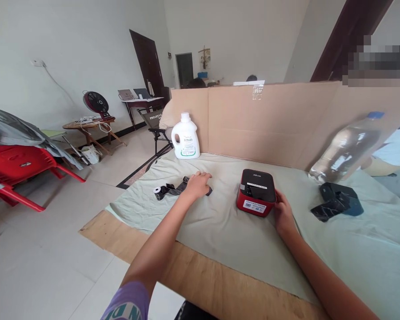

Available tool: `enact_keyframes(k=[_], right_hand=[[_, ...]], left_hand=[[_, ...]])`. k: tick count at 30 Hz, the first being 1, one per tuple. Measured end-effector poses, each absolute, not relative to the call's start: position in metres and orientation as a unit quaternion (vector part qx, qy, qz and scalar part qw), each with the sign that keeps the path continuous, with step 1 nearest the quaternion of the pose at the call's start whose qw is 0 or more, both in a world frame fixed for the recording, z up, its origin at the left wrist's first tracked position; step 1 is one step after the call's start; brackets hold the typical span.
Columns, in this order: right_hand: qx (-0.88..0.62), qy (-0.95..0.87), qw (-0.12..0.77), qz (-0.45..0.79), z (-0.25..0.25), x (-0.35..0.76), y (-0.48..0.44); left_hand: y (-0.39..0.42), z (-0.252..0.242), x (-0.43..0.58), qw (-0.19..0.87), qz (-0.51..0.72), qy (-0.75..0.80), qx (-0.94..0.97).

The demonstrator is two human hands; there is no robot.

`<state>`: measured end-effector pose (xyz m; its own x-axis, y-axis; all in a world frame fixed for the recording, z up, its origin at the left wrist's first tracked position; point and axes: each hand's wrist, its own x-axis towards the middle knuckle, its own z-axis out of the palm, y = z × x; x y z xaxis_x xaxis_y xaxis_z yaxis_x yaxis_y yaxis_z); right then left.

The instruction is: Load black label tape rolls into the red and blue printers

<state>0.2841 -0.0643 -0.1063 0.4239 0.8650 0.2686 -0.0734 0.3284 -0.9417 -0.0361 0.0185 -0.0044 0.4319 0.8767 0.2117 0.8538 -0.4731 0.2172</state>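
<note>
A small red and black label printer [256,191] stands on the cloth. My right hand [284,214] is held against its right side, fingers curled at the rear corner and partly hidden behind it. To the left, my left hand [199,184] is over a black patterned strip [176,190], palm down with its fingers stretched out. One end of the strip shows past my fingertips; whether they touch it, I cannot tell. The strip trails from a small roll with a white core [158,192] at its left end.
Behind stands a cardboard screen [260,124], with a white detergent bottle [186,138] at its left. On the right, a large clear bottle [350,146] leans near a dark device [342,198] draped with black strip. The pale green cloth [226,240] leaves a wooden board edge [120,240] bare in front.
</note>
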Motion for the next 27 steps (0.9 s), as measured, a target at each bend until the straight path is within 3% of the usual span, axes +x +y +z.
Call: enact_keyframes(k=[5, 11, 15, 22, 27], right_hand=[[-0.535, -0.523, 0.596, 0.292, -0.099, 0.275, -0.088], [-0.621, -0.565, 0.508, 0.191, -0.086, 0.261, -0.087], [-0.669, -0.578, 0.448, 0.134, -0.079, 0.260, -0.074], [-0.552, -0.659, 0.499, 0.111, -0.035, 0.191, 0.008], [-0.469, -0.715, 0.486, 0.181, -0.015, 0.097, 0.090]], left_hand=[[0.001, -0.016, -0.012, 0.046, 0.293, 0.500, 0.813], [-0.010, -0.046, 0.060, 0.428, 0.399, 0.370, 0.721], [0.014, -0.057, 0.097, 0.575, 0.407, 0.355, 0.615], [0.080, -0.015, 0.034, 0.652, 0.514, 0.292, 0.475], [0.143, 0.014, -0.060, 0.604, 0.565, 0.326, 0.458]])
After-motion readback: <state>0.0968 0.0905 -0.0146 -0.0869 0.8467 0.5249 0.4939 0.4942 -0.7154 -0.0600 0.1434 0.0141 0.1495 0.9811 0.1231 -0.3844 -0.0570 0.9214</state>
